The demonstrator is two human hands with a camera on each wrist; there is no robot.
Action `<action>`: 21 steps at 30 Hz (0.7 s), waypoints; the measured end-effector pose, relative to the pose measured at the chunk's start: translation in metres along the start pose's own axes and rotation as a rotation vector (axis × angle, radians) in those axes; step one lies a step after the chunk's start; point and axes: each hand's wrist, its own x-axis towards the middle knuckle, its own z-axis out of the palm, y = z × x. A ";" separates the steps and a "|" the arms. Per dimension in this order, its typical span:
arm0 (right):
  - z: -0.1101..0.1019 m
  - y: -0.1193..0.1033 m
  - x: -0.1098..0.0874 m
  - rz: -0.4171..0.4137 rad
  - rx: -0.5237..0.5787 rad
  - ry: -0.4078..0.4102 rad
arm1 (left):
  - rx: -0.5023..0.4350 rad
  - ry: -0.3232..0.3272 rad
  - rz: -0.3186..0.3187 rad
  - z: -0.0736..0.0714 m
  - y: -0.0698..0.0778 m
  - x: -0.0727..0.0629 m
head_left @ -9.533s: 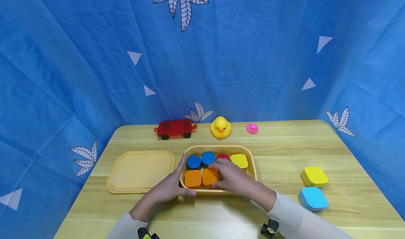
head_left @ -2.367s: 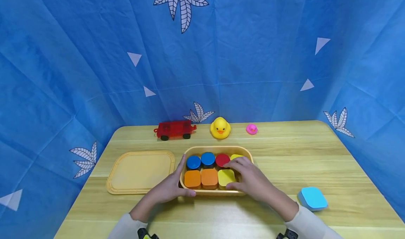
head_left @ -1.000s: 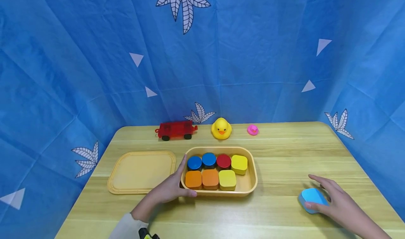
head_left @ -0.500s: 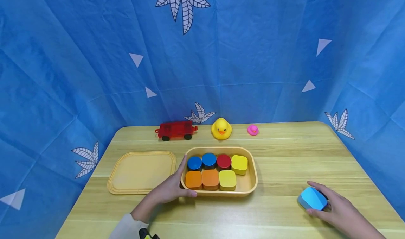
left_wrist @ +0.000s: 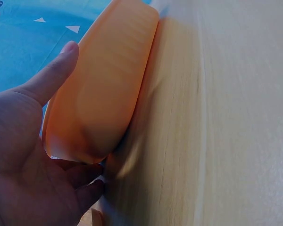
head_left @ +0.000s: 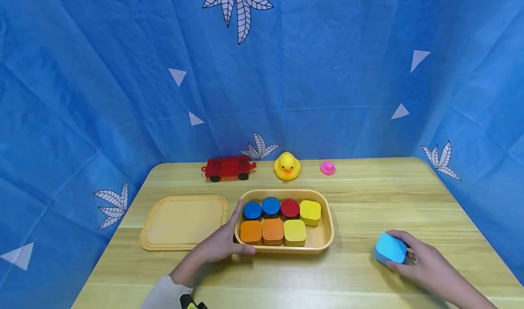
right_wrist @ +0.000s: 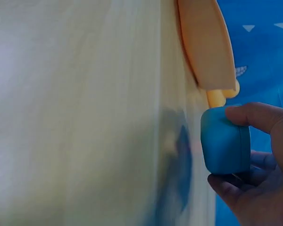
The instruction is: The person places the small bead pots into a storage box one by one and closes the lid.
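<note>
My left hand (head_left: 221,243) holds the left end of a long tan plastic box (head_left: 286,250). The left wrist view has the thumb along the box's front wall and the fingers bent round its end. Inside, the back row is two blue round pieces (head_left: 252,210), a red one (head_left: 290,208) and a yellow block (head_left: 310,212); the front row is two orange blocks (head_left: 251,231) and a paler yellow block (head_left: 294,231). To the right, my right hand (head_left: 425,259) pinches a light-blue rounded block (head_left: 390,249) between thumb and fingers, raised over the table with its shadow below.
A flat tan lid (head_left: 184,222) lies left of the box. Along the table's back edge stand a red toy wagon (head_left: 228,167), a yellow duck (head_left: 287,167) and a small pink duck (head_left: 327,168). Blue curtain (head_left: 282,72) surrounds the table.
The yellow block from the right side of the table now sits in the box's front row. My right hand has gripped the light-blue block, lifted it and moved it left. My left hand stays put.
</note>
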 end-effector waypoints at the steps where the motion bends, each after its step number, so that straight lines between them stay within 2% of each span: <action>1: 0.001 -0.003 0.001 -0.022 0.011 0.008 | 0.002 0.000 0.000 0.000 0.000 0.000; 8: 0.003 -0.030 0.010 -0.177 0.041 0.067 | -0.010 0.000 0.019 0.000 0.000 0.000; 16: -0.001 -0.056 0.022 -0.289 0.086 0.084 | 0.000 -0.003 0.011 0.001 0.001 0.000; 21: -0.002 -0.074 0.030 -0.316 0.103 0.074 | -0.002 0.002 0.007 0.000 0.001 -0.001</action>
